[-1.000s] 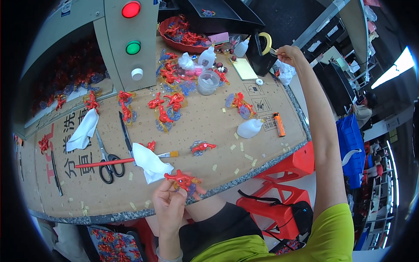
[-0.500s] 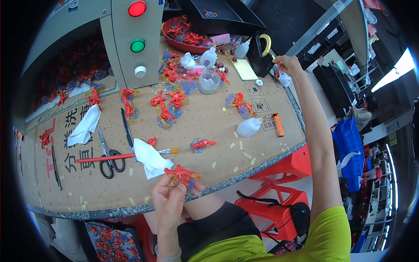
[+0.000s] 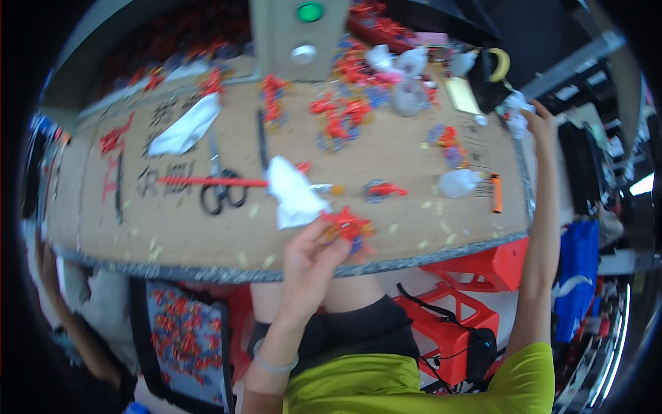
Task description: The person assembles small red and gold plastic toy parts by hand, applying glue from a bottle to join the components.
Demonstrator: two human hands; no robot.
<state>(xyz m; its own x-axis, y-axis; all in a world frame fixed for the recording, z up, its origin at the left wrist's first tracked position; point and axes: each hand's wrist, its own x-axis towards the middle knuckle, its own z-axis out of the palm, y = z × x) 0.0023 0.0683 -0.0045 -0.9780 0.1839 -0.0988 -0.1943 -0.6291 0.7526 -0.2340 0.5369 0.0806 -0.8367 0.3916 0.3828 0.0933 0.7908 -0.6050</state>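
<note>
We had our left hand [image 3: 314, 259] clamped on one red figure [image 3: 347, 224] at the cardboard-covered table's [image 3: 172, 236] near edge, our right hand [image 3: 541, 121] well apart near the yellow roll [image 3: 504, 63], its grip too blurred to tell; other figures [image 3: 387, 190] lay unheld, apparently left to handle.

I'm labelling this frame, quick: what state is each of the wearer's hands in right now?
Left hand: closed, holding a red figure.
Right hand: too blurred to tell whether open, closed or holding anything.
</note>
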